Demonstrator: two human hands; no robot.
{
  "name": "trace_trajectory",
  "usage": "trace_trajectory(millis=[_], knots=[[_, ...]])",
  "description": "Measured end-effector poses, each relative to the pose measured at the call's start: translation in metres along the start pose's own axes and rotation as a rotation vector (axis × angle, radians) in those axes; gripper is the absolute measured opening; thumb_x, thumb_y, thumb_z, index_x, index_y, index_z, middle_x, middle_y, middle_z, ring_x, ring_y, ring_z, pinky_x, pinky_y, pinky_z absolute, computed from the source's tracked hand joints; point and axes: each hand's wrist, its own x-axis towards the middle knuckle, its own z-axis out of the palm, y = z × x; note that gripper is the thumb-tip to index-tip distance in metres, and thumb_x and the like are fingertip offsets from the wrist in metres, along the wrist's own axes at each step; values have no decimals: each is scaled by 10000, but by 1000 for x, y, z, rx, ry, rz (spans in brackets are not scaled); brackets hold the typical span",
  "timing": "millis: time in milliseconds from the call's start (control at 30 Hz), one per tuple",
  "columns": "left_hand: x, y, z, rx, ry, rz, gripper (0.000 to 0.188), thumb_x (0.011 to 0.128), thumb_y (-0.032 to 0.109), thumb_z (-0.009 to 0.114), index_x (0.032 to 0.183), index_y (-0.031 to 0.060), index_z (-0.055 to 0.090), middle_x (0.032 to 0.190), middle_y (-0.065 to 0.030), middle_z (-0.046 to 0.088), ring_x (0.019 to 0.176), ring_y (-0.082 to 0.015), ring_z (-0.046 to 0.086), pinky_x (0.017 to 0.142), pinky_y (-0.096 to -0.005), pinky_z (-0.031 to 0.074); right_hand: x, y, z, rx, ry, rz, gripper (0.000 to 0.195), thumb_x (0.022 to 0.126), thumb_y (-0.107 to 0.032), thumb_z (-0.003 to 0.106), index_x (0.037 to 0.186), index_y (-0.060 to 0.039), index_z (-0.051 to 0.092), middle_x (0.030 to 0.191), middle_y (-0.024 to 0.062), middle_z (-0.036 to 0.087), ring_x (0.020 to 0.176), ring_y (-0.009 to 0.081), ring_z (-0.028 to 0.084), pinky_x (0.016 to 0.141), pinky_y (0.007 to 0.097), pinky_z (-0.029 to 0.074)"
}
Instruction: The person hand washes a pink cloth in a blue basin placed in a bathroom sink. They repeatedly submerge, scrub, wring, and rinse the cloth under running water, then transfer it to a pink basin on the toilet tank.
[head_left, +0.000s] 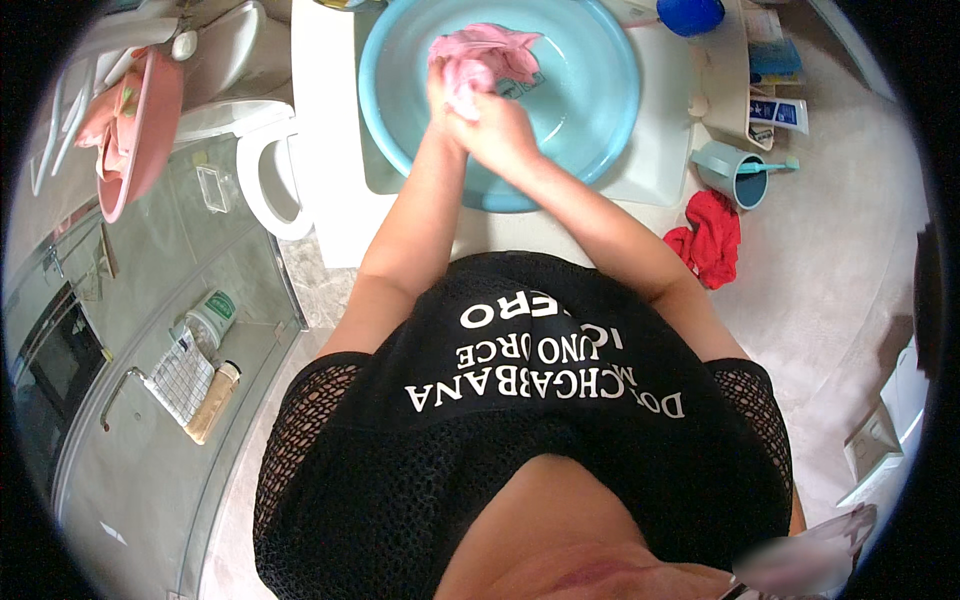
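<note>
A light blue plastic basin (627, 112) with shallow water sits in the white sink (664, 135) before me. Over its left half, a wet pink cloth (510, 49) is bunched up between my hands. My left hand (438, 91) is closed around the cloth's left side, its fingers partly hidden. My right hand (498, 129) grips the near part, pressed close against the left one. The far part of the cloth fans out over the basin, beside dark printed marks on the basin's bottom.
A crumpled red cloth (709, 238) lies at the counter's right edge, near a blue-grey mug (716, 171) with a toothbrush (769, 167). Farther back are a toothpaste tube (784, 114) and a blue rounded object (690, 15). Leftward stand a toilet (251, 180) and a pink basin (161, 112) holding cloth.
</note>
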Motion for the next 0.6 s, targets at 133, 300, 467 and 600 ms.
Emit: trace_trajectory(millis=[133, 300, 467, 600], knots=[[-3, -19, -13, 382, -28, 161, 410, 966, 382, 400, 1169, 59, 550, 1129, -106, 613, 986, -244, 602, 872, -377, 504, 10, 19, 16, -169, 269, -206, 303, 689, -402, 693, 738, -104, 668, 646, 145, 622, 598, 361, 625, 580, 452, 516], [-15, -20, 37, 68, -37, -116, 374, 983, 329, 390, 1226, 77, 524, 1217, -99, 590, 1098, -243, 581, 954, -409, 476, 74, 47, -20, -243, 388, 175, 358, 786, -407, 587, 723, -66, 680, 705, 220, 642, 739, 367, 665, 654, 464, 521], [-2, -8, 57, 343, -30, 63, 356, 965, 302, 447, 1206, 53, 530, 1177, -99, 607, 1072, -232, 595, 921, -408, 486, 96, 130, -31, 1135, 141, 502, 369, 970, -239, 416, 1200, 10, 561, 1194, 110, 619, 1026, 256, 624, 877, 389, 504], [4, 22, 12, 718, 333, -15, 398, 944, 368, 481, 1212, 78, 539, 1085, -80, 617, 1064, -229, 570, 878, -473, 492, 63, 77, -72, 1495, 60, 507, 343, 941, -188, 499, 1236, -15, 523, 1227, 132, 584, 1101, 277, 580, 942, 448, 473]])
